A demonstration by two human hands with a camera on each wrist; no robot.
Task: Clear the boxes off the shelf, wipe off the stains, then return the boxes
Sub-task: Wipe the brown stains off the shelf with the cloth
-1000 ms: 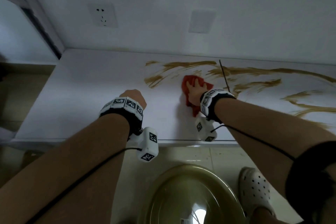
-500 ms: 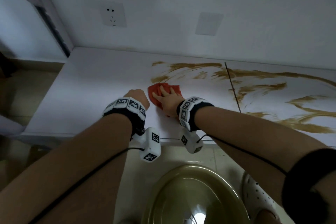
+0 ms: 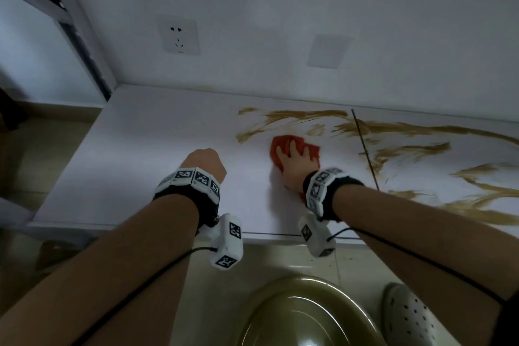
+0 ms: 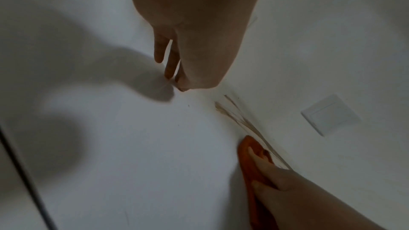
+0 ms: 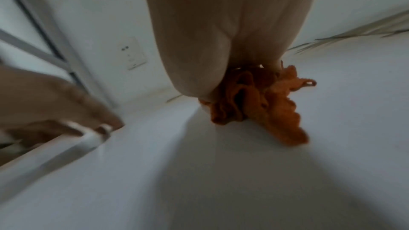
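Your white shelf (image 3: 140, 154) meets a wall with a socket (image 3: 179, 36); brown stains (image 3: 421, 149) streak its right. Your right hand (image 3: 297, 161), fingers flat, presses the cloth (image 3: 280, 143), now farther than before. Your left hand (image 3: 206, 163) rests nearby, fingers straight.

Wall socket (image 3: 179, 35) & blank plate (image 3: 327, 50) on wall, olive basin (image 3: 303, 314) + white clog (image 3: 407, 314) on floor below.

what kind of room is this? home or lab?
Looks like a home, probably a utility or balcony corner: a white shelf along a plain wall with a socket, a basin on the tiled floor, and a clog.
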